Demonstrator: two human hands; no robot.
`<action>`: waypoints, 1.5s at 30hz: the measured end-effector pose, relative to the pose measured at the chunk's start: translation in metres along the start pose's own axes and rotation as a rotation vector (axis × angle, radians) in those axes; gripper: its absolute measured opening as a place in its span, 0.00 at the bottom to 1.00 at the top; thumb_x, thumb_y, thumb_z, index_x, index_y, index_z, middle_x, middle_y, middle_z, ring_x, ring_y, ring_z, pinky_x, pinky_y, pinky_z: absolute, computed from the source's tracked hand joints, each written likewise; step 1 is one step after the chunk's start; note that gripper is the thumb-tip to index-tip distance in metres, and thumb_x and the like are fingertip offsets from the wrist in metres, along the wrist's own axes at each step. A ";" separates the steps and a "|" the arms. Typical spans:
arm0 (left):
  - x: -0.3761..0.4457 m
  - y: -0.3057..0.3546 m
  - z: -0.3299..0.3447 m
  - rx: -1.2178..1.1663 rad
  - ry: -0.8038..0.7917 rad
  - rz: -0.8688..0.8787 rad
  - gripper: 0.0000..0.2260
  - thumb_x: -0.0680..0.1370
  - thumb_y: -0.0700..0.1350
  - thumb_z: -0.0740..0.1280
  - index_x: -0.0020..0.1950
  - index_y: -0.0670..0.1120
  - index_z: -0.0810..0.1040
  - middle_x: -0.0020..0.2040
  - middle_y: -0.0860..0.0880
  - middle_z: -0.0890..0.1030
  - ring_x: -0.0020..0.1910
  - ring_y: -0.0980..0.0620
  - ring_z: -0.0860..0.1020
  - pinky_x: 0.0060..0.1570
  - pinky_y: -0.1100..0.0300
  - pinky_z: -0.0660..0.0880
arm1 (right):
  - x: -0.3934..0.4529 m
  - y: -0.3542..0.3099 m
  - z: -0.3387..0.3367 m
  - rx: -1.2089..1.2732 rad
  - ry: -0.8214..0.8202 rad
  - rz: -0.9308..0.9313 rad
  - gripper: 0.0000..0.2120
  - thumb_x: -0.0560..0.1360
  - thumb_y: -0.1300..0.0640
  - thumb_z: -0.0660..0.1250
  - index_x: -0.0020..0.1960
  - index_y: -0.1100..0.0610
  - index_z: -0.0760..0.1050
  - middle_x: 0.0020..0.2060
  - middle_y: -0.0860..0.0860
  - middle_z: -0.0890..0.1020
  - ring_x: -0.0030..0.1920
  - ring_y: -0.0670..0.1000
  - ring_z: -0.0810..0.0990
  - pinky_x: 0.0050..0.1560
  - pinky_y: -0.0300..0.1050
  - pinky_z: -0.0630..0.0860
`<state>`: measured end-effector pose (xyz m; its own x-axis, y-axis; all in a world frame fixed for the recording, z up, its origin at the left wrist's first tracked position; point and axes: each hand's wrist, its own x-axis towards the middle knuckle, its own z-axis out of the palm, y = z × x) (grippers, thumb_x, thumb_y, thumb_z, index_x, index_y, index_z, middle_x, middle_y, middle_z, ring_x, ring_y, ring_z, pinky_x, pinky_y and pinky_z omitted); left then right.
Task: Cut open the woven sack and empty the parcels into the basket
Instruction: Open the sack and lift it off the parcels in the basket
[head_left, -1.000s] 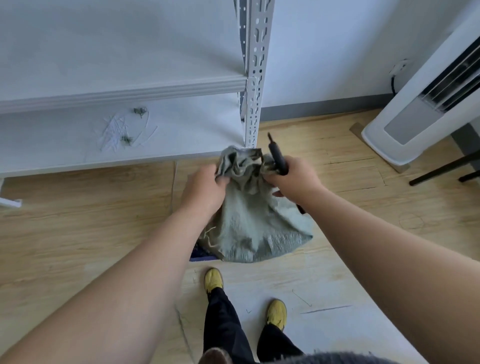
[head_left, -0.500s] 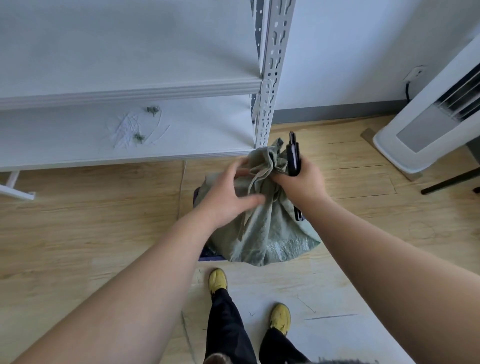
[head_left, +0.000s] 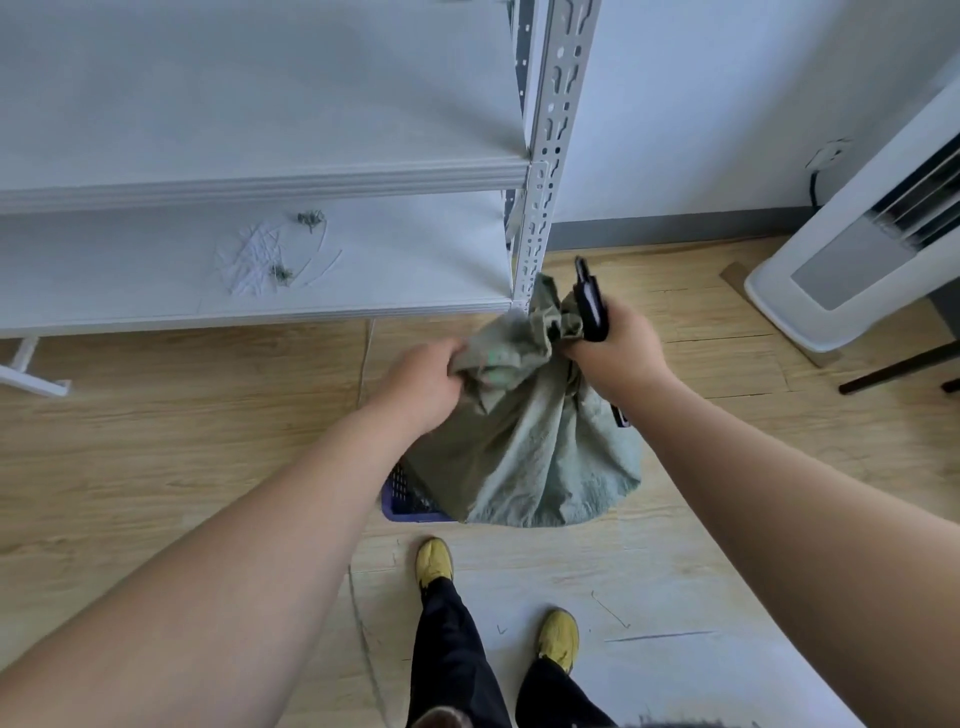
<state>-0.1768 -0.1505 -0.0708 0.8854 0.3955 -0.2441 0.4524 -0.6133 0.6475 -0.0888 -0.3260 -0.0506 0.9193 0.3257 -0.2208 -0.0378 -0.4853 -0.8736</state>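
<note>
A grey-green woven sack (head_left: 540, 452) hangs bulging in front of me, its bunched neck held up between both hands. My left hand (head_left: 423, 382) grips the left side of the crumpled neck. My right hand (head_left: 618, 348) grips the right side of the neck together with a black cutter (head_left: 589, 301), whose tip points up and away. Under the sack, only a corner of a purple-blue mesh basket (head_left: 408, 499) shows on the floor. No parcels are visible; the sack hides its contents.
A white metal shelf unit (head_left: 260, 176) stands ahead on the left, with its perforated post (head_left: 545, 171) just behind the sack. Cut string scraps (head_left: 265, 254) lie on its lower board. A white floor appliance (head_left: 852, 249) stands at right. My yellow shoes (head_left: 436, 564) are below the basket.
My left hand has closed again on the sack's neck after loosening half a second ago. The neck has spread and lifted a little; the cutter stays upright in my right hand.
</note>
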 end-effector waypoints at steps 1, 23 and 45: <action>0.003 0.002 -0.006 -0.096 0.122 -0.005 0.14 0.77 0.37 0.61 0.59 0.51 0.78 0.51 0.50 0.82 0.50 0.48 0.80 0.49 0.55 0.79 | 0.001 -0.002 -0.003 0.045 0.037 -0.025 0.12 0.75 0.63 0.68 0.53 0.48 0.74 0.37 0.39 0.77 0.39 0.39 0.76 0.31 0.27 0.70; -0.027 0.021 0.042 -0.550 0.105 -0.088 0.24 0.68 0.44 0.78 0.61 0.53 0.75 0.56 0.56 0.80 0.56 0.59 0.78 0.57 0.62 0.75 | 0.008 -0.029 -0.003 0.006 -0.420 -0.037 0.18 0.67 0.58 0.77 0.54 0.58 0.76 0.32 0.50 0.74 0.29 0.48 0.73 0.27 0.38 0.70; 0.023 0.045 0.000 -0.413 0.428 -0.216 0.13 0.74 0.48 0.71 0.56 0.47 0.77 0.48 0.53 0.79 0.48 0.51 0.78 0.46 0.62 0.70 | 0.010 -0.002 -0.021 0.072 -0.084 0.115 0.33 0.63 0.44 0.79 0.63 0.50 0.70 0.47 0.45 0.79 0.40 0.47 0.78 0.46 0.48 0.78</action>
<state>-0.1357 -0.1690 -0.0468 0.6188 0.7720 -0.1452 0.4621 -0.2082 0.8621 -0.0708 -0.3386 -0.0416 0.8716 0.3394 -0.3536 -0.1714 -0.4648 -0.8686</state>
